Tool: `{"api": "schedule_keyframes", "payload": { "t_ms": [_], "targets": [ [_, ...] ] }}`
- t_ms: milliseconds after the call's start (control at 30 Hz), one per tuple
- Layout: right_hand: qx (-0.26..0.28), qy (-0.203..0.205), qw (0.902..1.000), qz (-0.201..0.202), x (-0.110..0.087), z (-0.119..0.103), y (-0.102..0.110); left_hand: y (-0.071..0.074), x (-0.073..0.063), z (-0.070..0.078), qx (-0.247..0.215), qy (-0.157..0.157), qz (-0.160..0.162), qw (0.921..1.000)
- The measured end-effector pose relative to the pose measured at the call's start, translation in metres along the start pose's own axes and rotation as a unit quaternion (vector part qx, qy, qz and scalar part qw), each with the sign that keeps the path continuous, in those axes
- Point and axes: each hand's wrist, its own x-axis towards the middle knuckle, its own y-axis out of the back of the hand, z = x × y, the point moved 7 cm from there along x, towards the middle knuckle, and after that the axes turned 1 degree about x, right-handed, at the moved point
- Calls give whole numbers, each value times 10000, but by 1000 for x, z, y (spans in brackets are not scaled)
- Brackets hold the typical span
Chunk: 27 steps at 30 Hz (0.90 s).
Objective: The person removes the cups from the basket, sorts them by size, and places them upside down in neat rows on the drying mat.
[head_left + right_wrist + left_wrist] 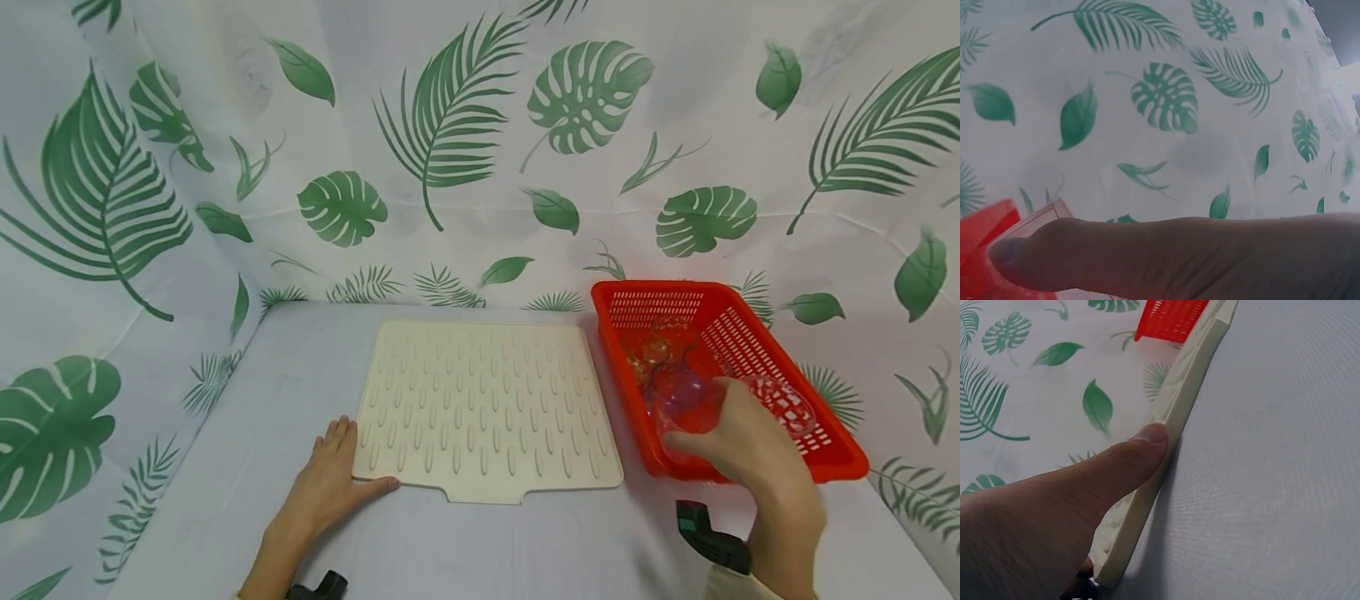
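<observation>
A cream board (487,400) with rows of raised ridges lies flat, a short tab at its front edge. My left hand (327,479) rests at its front left corner, fingers straight along the left side. The left thumb (1138,450) touches the board's front edge in the left wrist view. Over the red plastic basket (832,454), my right hand (750,437) grips a transparent vessel (686,425). In the right wrist view, the thumb lies against this transparent wall (1038,219); its full shape is hidden.
Inside the basket are a purple-tinted transparent item (675,383), amber-tinted transparent pieces (656,348) and an oval transparent item (783,404). The basket stands right of the board on a white-covered table (300,350). A leaf-printed curtain (465,225) hangs behind and at both sides.
</observation>
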Motion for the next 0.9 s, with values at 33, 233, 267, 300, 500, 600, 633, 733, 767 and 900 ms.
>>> {"api": "schedule_keyframes", "payload": {
  "t_ms": [33, 233, 267, 300, 500, 600, 633, 733, 767, 900],
  "targets": [
    [-5, 18, 10000, 70, -1, -1, 1, 0, 0, 0, -7, 2, -6, 10000],
    [12, 223, 9978, 626, -8, -7, 10, -1, 0, 0, -26, -4, -6, 10000],
    [100, 259, 9973, 683, -10, -9, 11, -1, 0, 0, -22, -9, 2, 10000],
    [191, 293, 9967, 736, -11, -10, 12, -1, 0, 0, -15, -18, 13, 10000],
    [542, 246, 9927, 1045, -18, -15, 18, 0, 0, -1, -6, -76, 65, 9999],
    [604, 220, 9898, 1272, -21, -17, 21, 0, 0, -1, -6, -84, 65, 9999],
    [641, 219, 9888, 1331, -22, -17, 22, 0, 0, -1, 0, -86, 59, 9999],
    [768, 314, 9845, 1544, -24, -21, 25, 0, 0, -1, 17, -78, 43, 10000],
    [817, 354, 9831, 1601, -25, -22, 26, 0, 0, -1, 15, -76, 36, 10000],
    [1012, 499, 9765, 1838, -28, -26, 30, -1, 0, -1, 30, -69, 19, 10000]
  ]
}}
